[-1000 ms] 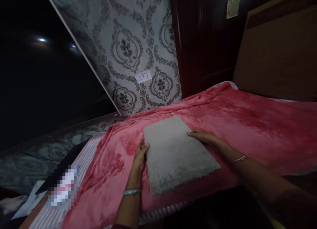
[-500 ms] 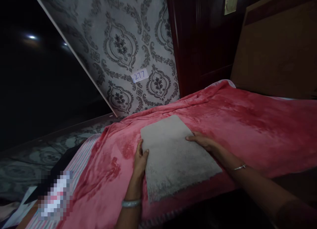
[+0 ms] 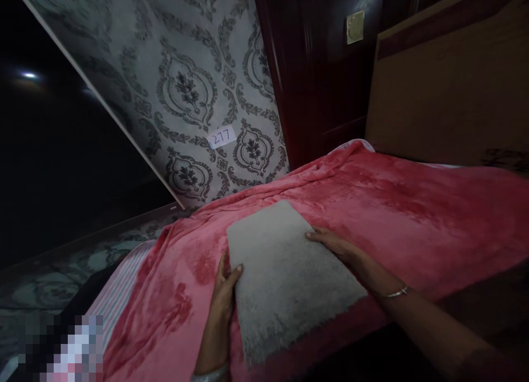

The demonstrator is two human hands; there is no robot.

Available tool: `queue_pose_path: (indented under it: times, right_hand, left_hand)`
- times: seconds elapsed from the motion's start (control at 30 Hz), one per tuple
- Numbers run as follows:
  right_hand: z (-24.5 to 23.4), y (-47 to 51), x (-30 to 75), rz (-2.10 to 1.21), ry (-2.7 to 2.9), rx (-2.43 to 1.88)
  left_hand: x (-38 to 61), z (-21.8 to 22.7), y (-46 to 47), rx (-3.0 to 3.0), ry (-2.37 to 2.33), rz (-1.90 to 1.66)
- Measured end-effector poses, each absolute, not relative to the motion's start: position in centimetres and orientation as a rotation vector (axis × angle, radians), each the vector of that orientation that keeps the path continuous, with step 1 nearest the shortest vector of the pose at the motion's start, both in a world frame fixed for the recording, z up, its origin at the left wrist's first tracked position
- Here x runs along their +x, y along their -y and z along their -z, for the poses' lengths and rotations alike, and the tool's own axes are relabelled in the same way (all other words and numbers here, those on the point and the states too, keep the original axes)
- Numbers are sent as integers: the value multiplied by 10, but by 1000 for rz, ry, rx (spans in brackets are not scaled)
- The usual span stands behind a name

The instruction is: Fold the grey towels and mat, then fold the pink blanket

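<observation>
In the foreground, a person holds a gray cloth (image 3: pixel 285 277) by its two sides, its ragged, fringed end near and its smooth end far. The step in hand appears to be one of holding the piece flat and squared; a move from here would call for both sides to be guided together, so that the soft panel does not sag or skew.

The left hand (image 3: pixel 223 291) comes in from the near left, a pale bracelet (image 3: pixel 210 375) at its wrist, thumb on the top of the left edge and fingers reaching up along the side. The right hand (image 3: pixel 335 245) slants in from the near right, a slim bangle (image 3: pixel 397 292) on its wrist, its thumb pointing left over the right edge and its fingers largely hidden. Each grip is narrow, with cloth between thumb and fingers. In the dim light, it is hard to tell whether the cloth rests on the pink blanket (image 3: pixel 397 222) below or hangs just above it.

A striped sheet (image 3: pixel 119 288) shows beyond the blanket's left edge. On the far side, a paper label (image 3: pixel 222 136) reading "277" sits on patterned wallpaper (image 3: pixel 188 90), between a dark glossy panel (image 3: pixel 61 150) at left and dark red woodwork (image 3: pixel 309 95) at right, with a cardboard box (image 3: pixel 446 101) standing at far right.
</observation>
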State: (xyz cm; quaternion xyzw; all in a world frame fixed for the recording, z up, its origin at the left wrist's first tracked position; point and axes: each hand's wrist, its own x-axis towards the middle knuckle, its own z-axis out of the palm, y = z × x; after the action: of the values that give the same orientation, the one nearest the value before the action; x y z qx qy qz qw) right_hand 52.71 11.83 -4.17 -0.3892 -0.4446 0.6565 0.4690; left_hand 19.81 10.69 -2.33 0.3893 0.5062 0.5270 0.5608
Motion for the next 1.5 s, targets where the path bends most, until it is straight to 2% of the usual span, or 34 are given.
queue_pose_path:
  times: [0.4, 0.67, 0.9, 1.07, 1.2, 1.5]
  right_hand:
    - [34, -113, 532, -1544, 1145, -849]
    - [28, -107, 532, -1549, 1139, -855]
    - [29, -112, 532, -1685, 1036, -896]
    - [33, -112, 533, -1653, 1078, -929]
    - [34, -113, 533, -1581, 1112, -919]
    - [36, -117, 532, -1667, 967, -870]
  left_hand:
    - [203, 7, -98, 989, -1065, -1160]
    - [198, 13, -103, 991, -994, -1172]
    - [203, 10, -100, 961, -1019, -1170]
    - [205, 9, -101, 939, -1050, -1191]
    - [204, 11, -104, 935, -1083, -1196]
    - [197, 30, -112, 959, -1189, -1160]
